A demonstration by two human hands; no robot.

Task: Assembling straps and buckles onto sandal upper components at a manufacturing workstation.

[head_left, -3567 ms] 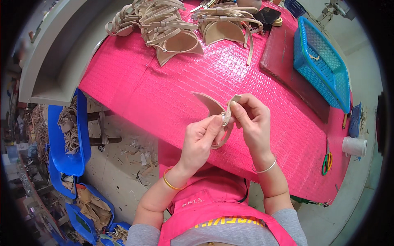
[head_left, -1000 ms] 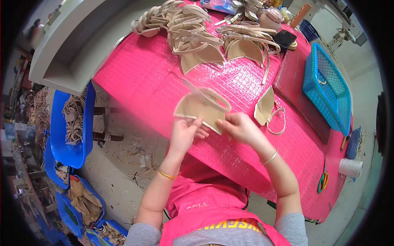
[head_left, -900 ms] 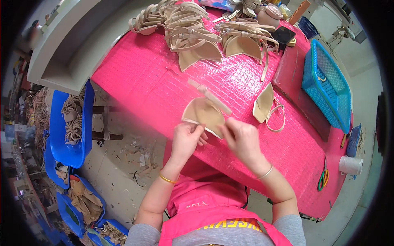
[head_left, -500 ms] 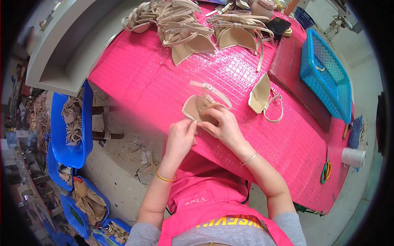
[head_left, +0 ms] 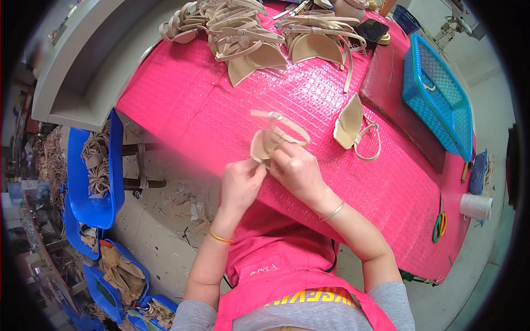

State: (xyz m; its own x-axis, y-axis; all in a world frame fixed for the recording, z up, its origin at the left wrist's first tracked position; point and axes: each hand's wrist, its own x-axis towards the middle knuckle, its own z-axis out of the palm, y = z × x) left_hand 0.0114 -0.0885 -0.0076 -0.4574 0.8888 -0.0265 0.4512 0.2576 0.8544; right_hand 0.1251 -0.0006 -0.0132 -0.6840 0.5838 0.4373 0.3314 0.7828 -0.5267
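Both my hands hold one beige sandal upper (head_left: 269, 139) with thin straps, just above the near edge of the pink table (head_left: 193, 105). My left hand (head_left: 241, 185) pinches its lower edge. My right hand (head_left: 298, 170) grips it from the right, fingers closed over the piece. Another beige upper with a looped strap (head_left: 350, 124) lies on the table to the right of my hands.
A pile of beige strappy uppers (head_left: 259, 38) lies at the far side of the table. A blue mesh basket (head_left: 436, 94) stands at the right. Scissors with coloured handles (head_left: 439, 226) and a white spool (head_left: 476, 206) lie near the right edge. Blue bins with scraps (head_left: 96, 171) stand on the floor, left.
One upper has been laid on the table to the right. Another was taken from near the pile, and my hands have brought it toward the near table edge and folded it smaller.
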